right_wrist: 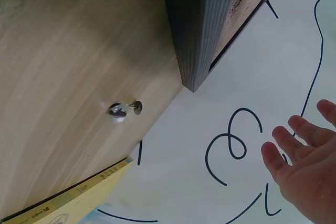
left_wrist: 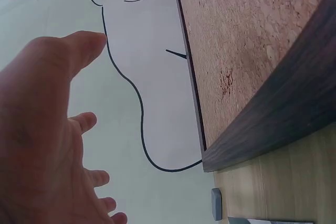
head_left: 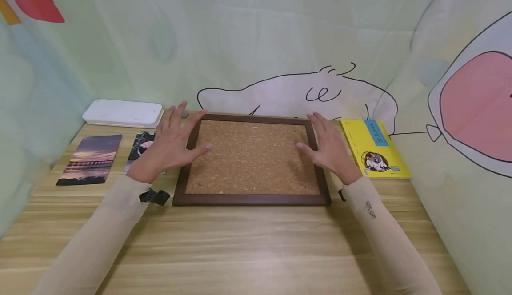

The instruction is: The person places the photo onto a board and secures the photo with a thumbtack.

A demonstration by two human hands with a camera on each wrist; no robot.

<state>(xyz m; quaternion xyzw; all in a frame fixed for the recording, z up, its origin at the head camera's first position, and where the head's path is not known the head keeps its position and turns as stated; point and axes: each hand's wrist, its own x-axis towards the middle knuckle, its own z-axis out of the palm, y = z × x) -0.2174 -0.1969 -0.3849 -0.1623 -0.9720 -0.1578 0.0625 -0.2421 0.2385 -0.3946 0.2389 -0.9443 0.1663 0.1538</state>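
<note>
A corkboard [head_left: 252,157] in a dark brown wooden frame [head_left: 252,200] lies on the wood-grain table. My left hand [head_left: 170,141] is over its left side, fingers spread and thumb reaching above the cork. Over the right side is my right hand [head_left: 330,146], fingers extended and thumb pointing inward. Neither hand holds anything. In the left wrist view, the left hand [left_wrist: 52,129] appears apart from the frame's corner [left_wrist: 215,158]. The right wrist view likewise has a gap between the right hand [right_wrist: 310,163] and the frame's edge [right_wrist: 194,35].
To the left lie a sunset photo [head_left: 94,159], a second picture [head_left: 138,146] partly behind my left hand, and a white case [head_left: 123,113]. A yellow book [head_left: 372,148] is on the right. Small shiny metal pieces [right_wrist: 118,111] sit between book and frame. Printed cloth [head_left: 256,41] hangs behind.
</note>
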